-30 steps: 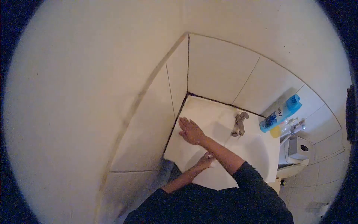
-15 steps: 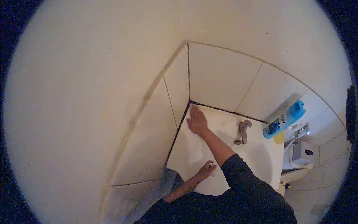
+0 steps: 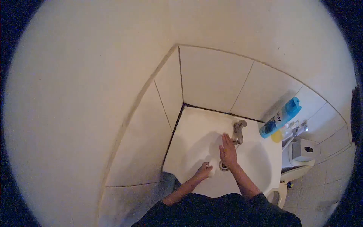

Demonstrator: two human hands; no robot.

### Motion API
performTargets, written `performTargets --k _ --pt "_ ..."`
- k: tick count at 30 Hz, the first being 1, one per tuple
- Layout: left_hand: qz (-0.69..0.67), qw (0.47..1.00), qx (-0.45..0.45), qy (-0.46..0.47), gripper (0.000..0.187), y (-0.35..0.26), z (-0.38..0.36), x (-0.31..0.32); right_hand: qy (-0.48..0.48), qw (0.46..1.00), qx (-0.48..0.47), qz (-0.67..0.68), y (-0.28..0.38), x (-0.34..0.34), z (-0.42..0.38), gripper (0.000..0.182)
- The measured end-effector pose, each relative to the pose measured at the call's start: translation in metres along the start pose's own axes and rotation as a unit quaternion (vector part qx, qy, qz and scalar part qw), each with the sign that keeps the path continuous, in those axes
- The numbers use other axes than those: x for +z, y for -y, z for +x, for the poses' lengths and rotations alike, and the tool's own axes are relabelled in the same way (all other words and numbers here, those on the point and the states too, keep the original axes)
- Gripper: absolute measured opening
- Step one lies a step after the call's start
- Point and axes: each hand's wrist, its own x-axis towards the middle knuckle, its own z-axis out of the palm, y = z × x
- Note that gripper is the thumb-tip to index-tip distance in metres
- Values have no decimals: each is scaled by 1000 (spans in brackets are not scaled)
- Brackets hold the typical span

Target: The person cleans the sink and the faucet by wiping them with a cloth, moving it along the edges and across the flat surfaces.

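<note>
My right hand point(image 3: 228, 152) is over the basin just in front of the metal faucet point(image 3: 238, 132), its fingers stretched out flat and the thumb apart. It holds nothing that I can see. Below its wrist, the round drain point(image 3: 224, 166) is partly covered. To the left, my left hand point(image 3: 203, 172) hovers low over the near part of the white sink point(image 3: 193, 128) with its fingers curled. Something pale shows at its fingertips, but against the white basin I cannot make out what it is.
A blue bottle point(image 3: 280, 118) stands on the sink's right back corner, with a yellow item point(image 3: 277, 136) and a clear bottle point(image 3: 288, 131) beside it. A white tissue box point(image 3: 304, 150) and a toilet point(image 3: 278, 196) are farther right. Tiled walls close in the left and back.
My right hand has left the sink's back left corner and moved right and nearer, to below the faucet. My left hand stays low with fingers curled. The view has shifted slightly.
</note>
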Motion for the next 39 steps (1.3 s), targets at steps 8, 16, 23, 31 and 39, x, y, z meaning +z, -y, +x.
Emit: performTargets --k 8,16,23,31,39 --pt "-217 970 -57 90 42 52 78 9 -8 488 491 721 -62 2 -21 18" --pt "-321 943 -86 18 28 -70 33 47 202 888 147 387 -76 36 -5 21" --pt "222 910 343 66 31 -56 53 25 292 917 -29 271 28 13 82 30" --pt "124 944 224 208 56 32 100 11 153 955 -252 -15 105 62 65 52" --pt "218 949 196 113 65 19 62 4 103 985 -135 -8 71 99 126 59"
